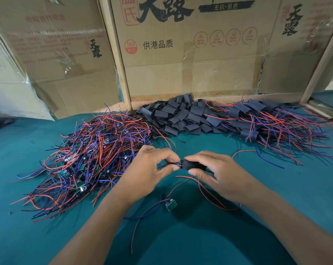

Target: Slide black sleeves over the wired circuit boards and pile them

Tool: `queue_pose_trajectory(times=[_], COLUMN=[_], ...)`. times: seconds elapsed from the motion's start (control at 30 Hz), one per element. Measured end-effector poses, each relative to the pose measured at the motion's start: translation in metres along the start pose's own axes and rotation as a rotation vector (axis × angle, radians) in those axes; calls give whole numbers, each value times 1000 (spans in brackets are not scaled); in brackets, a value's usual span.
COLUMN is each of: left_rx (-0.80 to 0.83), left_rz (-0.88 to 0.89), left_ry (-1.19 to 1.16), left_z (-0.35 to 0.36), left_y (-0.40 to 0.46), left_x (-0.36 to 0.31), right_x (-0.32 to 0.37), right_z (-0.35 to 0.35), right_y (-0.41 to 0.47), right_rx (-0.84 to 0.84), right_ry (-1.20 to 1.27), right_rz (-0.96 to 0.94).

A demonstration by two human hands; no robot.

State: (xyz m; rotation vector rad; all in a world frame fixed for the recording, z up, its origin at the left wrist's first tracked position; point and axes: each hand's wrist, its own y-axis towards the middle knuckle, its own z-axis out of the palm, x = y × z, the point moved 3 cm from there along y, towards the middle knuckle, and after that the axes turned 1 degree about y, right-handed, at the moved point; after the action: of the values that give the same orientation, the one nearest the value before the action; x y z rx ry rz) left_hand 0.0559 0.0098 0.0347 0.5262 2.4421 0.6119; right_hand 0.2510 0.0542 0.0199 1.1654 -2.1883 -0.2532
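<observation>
The right hand (217,173) pinches a black sleeve (190,165) whose long axis runs left to right, open mouth facing left. The left hand (150,171) pinches the wired circuit board (179,163) at that mouth, fingertips clamped, so sliding goes rightward along this axis.

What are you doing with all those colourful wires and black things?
A person is putting a black sleeve over a little wired circuit board. The right hand holds the sleeve while the left hand pinches the board's end. Bare boards wait in a pile on the left, empty sleeves lie in the middle, finished ones are on the right. One loose board lies nearby.
</observation>
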Motion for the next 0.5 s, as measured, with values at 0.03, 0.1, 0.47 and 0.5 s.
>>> queue_pose_trajectory(times=[0.03,0.1,0.47,0.5], left_rx=[-10,-22,-26,-35], left_rz=[12,49,43,28], left_ry=[11,44,-17,-47], left_z=[0,1,4,4], left_y=[0,1,1,2], left_x=[-1,-4,-10,-11], right_x=[0,1,3,3], right_z=[0,1,3,3], right_y=[0,0,1,1], right_rx=[1,9,-14,0], right_ry=[4,2,61,60], right_rz=[3,5,64,62])
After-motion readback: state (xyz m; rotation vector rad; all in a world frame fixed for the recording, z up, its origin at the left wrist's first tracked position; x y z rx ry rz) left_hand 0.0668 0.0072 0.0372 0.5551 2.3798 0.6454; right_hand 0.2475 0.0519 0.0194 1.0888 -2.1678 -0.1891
